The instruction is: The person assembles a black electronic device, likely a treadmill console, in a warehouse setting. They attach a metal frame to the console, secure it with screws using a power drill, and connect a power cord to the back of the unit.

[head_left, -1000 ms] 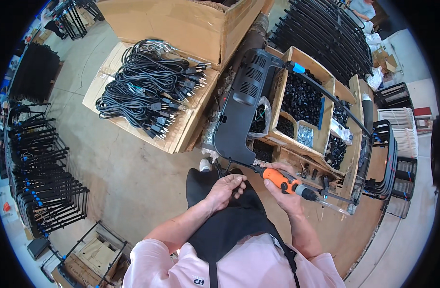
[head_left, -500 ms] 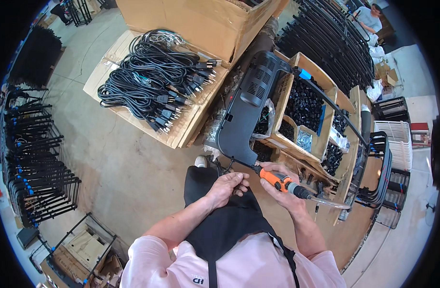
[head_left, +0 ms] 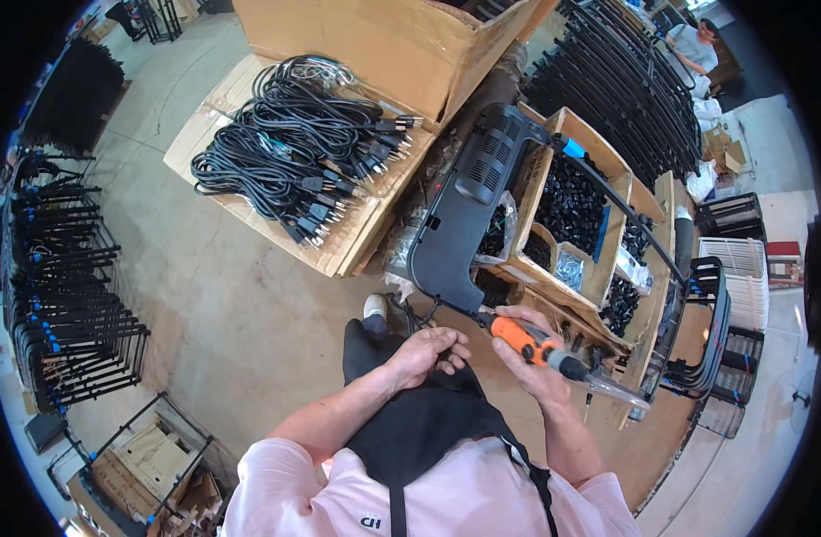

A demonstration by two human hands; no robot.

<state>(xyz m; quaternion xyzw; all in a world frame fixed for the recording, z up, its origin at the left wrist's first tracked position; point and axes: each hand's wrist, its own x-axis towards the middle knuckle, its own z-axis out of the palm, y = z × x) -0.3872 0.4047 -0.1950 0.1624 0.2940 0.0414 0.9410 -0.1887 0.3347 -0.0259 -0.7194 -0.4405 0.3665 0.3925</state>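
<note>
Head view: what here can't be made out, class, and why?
In the head view:
Anything in the left hand: hidden by its curl.
Tip of the driver: too small and dark.
Palm of the right hand: hidden behind the driver.
Far part of the box: cut by the upper edge.

Dark lettering on a shirt [head_left: 280, 492] and a brown carton [head_left: 124, 488]

The pale pink shirt carries a small dark logo [head_left: 370, 523] on the wearer's left chest, just beside the inner edge formed by the apron strap [head_left: 397, 512]. It consists of two bold capital letters; a smaller, fainter mark next to them is too tiny to make out. On the carton, dark print [head_left: 131, 476] runs slantwise across the brown panel, near the edge beside a paler board [head_left: 160, 458]. Its characters are small and blurred, so the wording cannot be told.
</note>
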